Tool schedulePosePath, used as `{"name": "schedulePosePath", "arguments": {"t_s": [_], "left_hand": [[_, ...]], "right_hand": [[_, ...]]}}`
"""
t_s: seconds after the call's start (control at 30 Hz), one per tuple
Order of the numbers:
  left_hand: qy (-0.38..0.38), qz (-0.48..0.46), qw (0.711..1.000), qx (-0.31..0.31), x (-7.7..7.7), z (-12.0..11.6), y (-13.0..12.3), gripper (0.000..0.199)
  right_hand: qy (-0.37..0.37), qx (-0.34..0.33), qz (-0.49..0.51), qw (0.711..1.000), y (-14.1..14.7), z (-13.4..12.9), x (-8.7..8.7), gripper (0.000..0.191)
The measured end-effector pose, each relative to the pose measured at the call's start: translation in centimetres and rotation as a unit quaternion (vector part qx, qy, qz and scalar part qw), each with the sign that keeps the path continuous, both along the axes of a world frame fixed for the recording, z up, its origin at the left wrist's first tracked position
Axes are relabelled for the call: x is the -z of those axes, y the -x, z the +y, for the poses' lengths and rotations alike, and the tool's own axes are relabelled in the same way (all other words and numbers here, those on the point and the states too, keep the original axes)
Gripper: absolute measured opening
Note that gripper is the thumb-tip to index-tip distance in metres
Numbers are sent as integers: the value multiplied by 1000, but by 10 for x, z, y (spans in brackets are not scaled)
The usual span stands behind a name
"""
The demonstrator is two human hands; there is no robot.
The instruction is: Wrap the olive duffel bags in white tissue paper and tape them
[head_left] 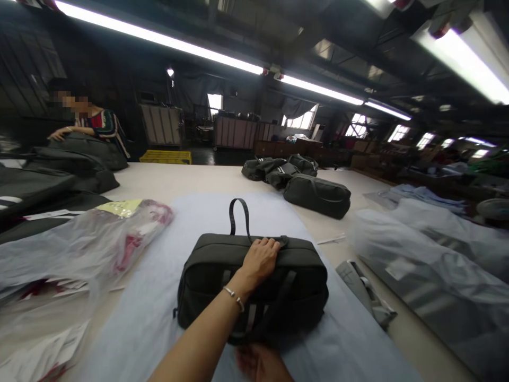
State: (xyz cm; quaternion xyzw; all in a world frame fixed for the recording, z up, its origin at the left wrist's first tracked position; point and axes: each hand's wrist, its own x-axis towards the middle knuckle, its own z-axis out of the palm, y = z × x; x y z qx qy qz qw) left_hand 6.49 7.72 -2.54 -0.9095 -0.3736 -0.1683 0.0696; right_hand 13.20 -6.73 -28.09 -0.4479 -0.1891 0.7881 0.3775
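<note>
A dark grey-green duffel bag stands upright in front of me on a pale blue cloth. My left hand, with a bracelet at the wrist, is closed over its top near the zip line, fingers curled on the fabric. One strap loop sticks up behind the bag, and another strap hangs down its near side by pale stripes. Low at the bag's near bottom edge is my right hand, blurred and partly cut off by the frame; what its fingers do is unclear.
More dark bags lie at the table's far side. Plastic-wrapped goods and a grey folded piece lie right. A clear plastic bag with tags is left, near stacked bags that a co-worker touches. Behind sits a yellow crate.
</note>
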Motion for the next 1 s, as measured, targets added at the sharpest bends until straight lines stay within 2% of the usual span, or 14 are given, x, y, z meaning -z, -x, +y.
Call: {"name": "schedulePosePath", "arguments": {"t_s": [0.07, 0.13, 0.23, 0.4, 0.53, 0.63, 0.73, 0.8, 0.87, 0.93, 1.0], "left_hand": [[-1, -13, 1000, 2, 5, 0, 0, 22], [-2, -24, 1000, 5, 7, 0, -1, 22], [-5, -38, 999, 10, 10, -2, 0, 24], [-15, -59, 998, 12, 17, -4, 1, 30], [-21, -76, 997, 0, 16, -3, -3, 36], [-27, -88, 996, 21, 6, -10, 5, 40], [-81, -131, 987, 38, -4, -27, 42, 45], [-120, -210, 970, -16, -3, -40, 81, 44], [-126, -317, 934, -103, 8, -47, 126, 46], [-66, -407, 891, -191, 26, -47, 166, 51], [45, -442, 861, -247, 46, -40, 193, 57]], "right_hand": [[20, 82, 5, 996, -6, -9, -13, 42], [45, 132, 11, 990, -8, -13, -29, 41], [55, 135, -3, 989, -5, -10, -45, 38], [30, 172, -57, 983, 7, -12, -46, 35], [-3, 171, -104, 980, 16, -36, -56, 46], [-28, 133, -120, 983, 2, -65, -75, 49], [-56, 130, -191, 971, -44, -98, -94, 47], [-65, 174, -263, 947, -88, -120, -102, 49], [-61, 250, -313, 914, -132, -137, -107, 52], [-55, 316, -341, 884, -168, -145, -111, 54], [-64, 347, -351, 867, -190, -139, -118, 58]]}}
